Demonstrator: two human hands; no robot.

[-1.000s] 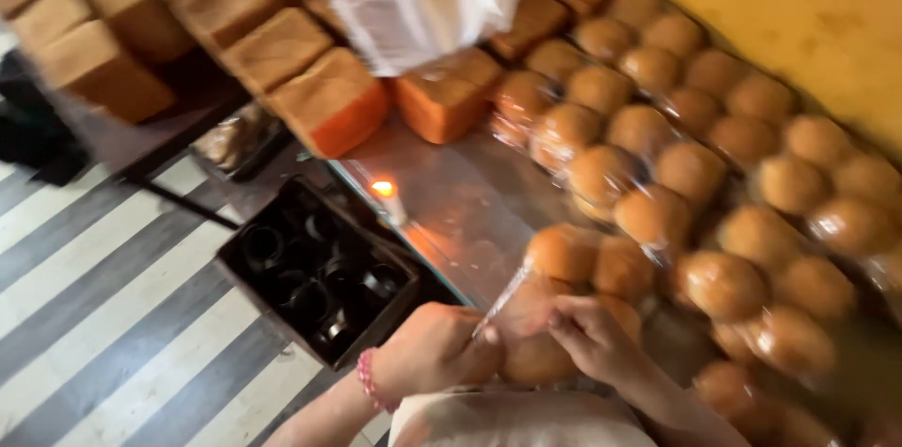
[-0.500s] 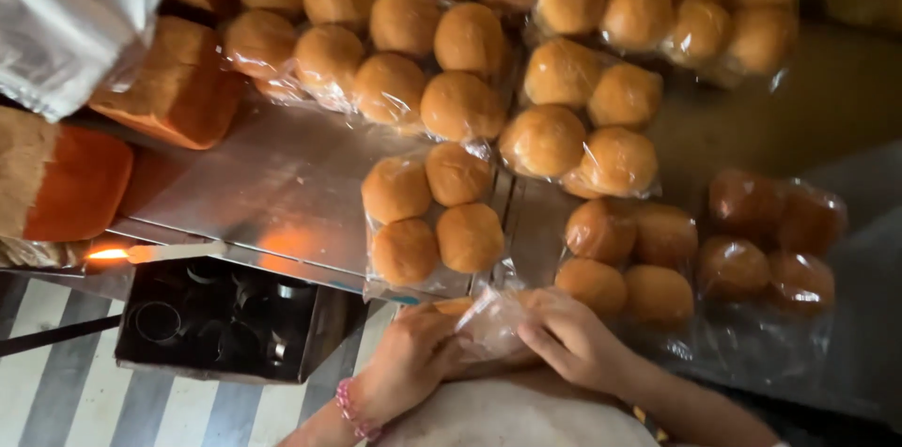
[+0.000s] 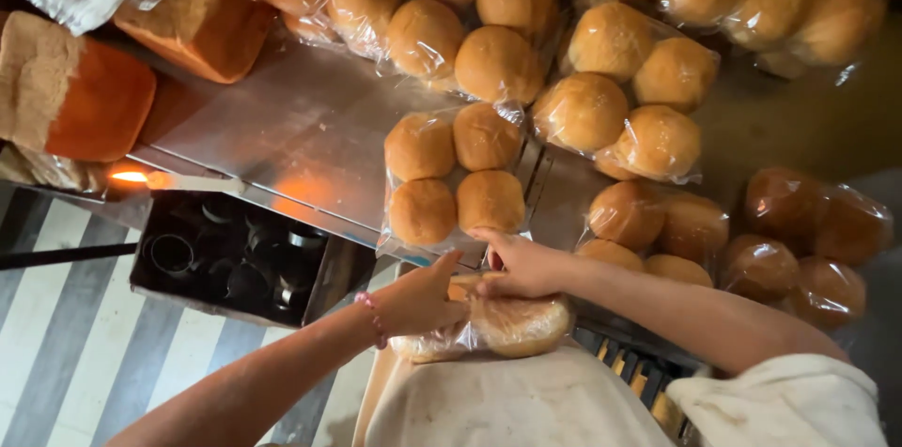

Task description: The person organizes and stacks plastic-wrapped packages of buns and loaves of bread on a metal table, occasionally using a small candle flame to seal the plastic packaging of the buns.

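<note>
Both of my hands are on a clear plastic bag of round brown buns (image 3: 512, 325) held against my apron at the near edge of a metal table (image 3: 282, 142). My left hand (image 3: 423, 299), with a pink band at the wrist, grips the bag's left side. My right hand (image 3: 526, 264) pinches the bag's top. Just beyond my hands lies another bag of buns (image 3: 456, 175) on the table.
Several more bagged buns (image 3: 620, 109) cover the table's far and right side. Orange-crusted loaves (image 3: 70, 90) sit at the left. A small flame (image 3: 127, 177) burns at the table's left edge. Below it stands a black tray of metal rings (image 3: 235, 259) over striped floor.
The view has swung right and closer to the buns. My hands have drawn the bag nearer to my body, still holding it.
</note>
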